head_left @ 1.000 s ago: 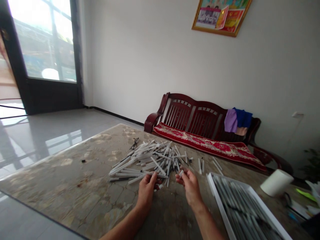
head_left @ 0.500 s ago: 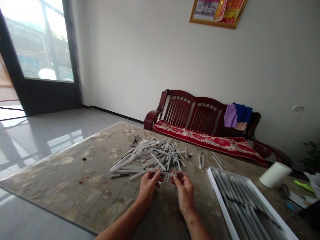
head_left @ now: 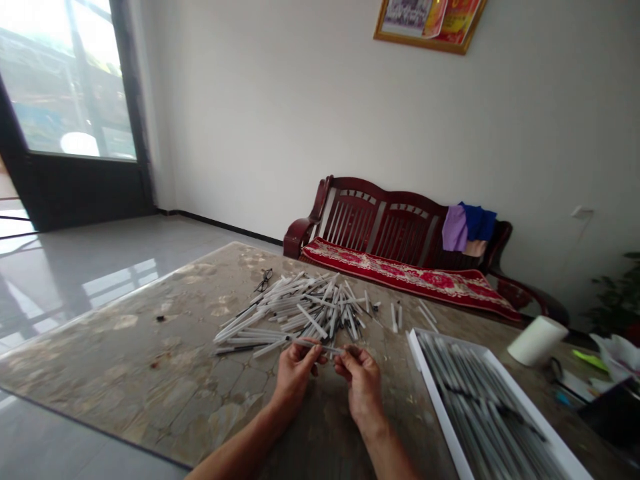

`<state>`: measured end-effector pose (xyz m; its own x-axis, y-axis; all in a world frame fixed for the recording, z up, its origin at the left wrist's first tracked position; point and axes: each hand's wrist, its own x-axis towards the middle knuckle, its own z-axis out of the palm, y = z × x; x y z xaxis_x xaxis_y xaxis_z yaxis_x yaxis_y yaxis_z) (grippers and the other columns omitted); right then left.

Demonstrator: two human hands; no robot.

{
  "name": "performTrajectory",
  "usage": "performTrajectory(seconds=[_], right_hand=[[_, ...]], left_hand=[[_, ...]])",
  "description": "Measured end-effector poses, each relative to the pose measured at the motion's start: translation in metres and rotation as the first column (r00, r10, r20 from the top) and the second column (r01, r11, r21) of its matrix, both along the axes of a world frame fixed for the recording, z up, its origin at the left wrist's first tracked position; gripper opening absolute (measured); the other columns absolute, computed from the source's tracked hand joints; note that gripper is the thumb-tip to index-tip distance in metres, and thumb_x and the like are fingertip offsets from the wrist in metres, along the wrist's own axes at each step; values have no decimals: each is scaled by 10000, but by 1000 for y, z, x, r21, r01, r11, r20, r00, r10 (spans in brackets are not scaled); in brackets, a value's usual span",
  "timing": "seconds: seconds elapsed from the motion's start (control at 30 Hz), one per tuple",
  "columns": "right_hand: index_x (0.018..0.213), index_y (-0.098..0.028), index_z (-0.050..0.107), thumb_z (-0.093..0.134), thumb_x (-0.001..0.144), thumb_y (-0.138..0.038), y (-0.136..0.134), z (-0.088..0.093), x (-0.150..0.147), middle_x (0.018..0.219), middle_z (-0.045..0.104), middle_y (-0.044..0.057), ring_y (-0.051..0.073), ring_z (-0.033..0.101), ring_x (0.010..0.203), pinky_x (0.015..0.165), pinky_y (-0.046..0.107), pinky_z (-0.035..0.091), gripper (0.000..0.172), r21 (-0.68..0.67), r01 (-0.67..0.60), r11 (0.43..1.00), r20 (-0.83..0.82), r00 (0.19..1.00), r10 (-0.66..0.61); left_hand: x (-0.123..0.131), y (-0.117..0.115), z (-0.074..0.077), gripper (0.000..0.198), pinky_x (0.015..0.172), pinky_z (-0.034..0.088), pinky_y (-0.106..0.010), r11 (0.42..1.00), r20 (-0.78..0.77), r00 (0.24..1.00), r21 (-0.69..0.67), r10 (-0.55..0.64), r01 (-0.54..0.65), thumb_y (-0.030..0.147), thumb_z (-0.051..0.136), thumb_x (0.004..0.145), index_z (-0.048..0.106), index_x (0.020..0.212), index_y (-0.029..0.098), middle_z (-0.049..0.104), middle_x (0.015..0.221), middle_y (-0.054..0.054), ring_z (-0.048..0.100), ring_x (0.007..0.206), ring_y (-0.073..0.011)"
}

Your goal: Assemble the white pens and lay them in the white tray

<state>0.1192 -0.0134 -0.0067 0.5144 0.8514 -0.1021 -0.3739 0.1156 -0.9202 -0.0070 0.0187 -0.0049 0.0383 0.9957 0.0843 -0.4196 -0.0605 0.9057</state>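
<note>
A slim, pale pen lies level between my two hands, above the tabletop. Its left part is pinched by my left hand, thumb on top and fingers curled beneath. At its other end, the fingers of my right hand close around the tip and hide it. Just beyond my hands spreads a loose pile of white and dark pen pieces, pointing many ways. To the right, a white tray holds rows of grey pens with black sections, laid side by side.
The stone-patterned table carries glasses behind the pile and a few stray white tubes near the tray. A white roll lies at the right. Beyond the table stands a dark red wooden bench.
My right hand has come slightly left along the pen and covers more of its end. The left hand keeps its pinch. The whole view has shifted a little.
</note>
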Motion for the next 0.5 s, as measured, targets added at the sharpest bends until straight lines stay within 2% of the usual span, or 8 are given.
performTrajectory(seconds=[0.2,0.33,0.43,0.5], right_hand=[[871,-205,675,901,506,-284,0,2,-4,681,682,-38,117,669,613,511,183,540,437,44,-106,993,-265,958,114],[869,-192,667,868,560,-349,-6,3,-12,681,697,-2,180,691,651,441,212,504,401,19,-216,976,-236,948,214],[845,-192,650,832,588,-412,-10,16,-5,737,723,19,184,694,647,414,201,460,384,0,-170,985,-231,959,166],[843,-191,647,835,572,-400,-14,34,16,782,734,23,160,685,630,412,181,434,390,3,-112,994,-211,971,110]], left_hand=[[-1,-1,1,366,424,459,-227,998,-31,1000,55,5,-4,469,789,628,687,797,161,668,598,-9,647,558,-183],[-2,-2,-2,327,425,444,-222,987,-134,988,133,-73,91,446,768,666,720,814,158,684,615,-19,597,512,-152],[-2,-3,-2,369,415,421,-218,977,-220,968,148,-122,157,433,779,653,732,897,160,684,609,-19,594,498,-154],[-1,-4,-2,444,418,417,-217,975,-254,956,129,-146,183,432,786,634,720,987,172,699,647,-20,605,497,-156]])
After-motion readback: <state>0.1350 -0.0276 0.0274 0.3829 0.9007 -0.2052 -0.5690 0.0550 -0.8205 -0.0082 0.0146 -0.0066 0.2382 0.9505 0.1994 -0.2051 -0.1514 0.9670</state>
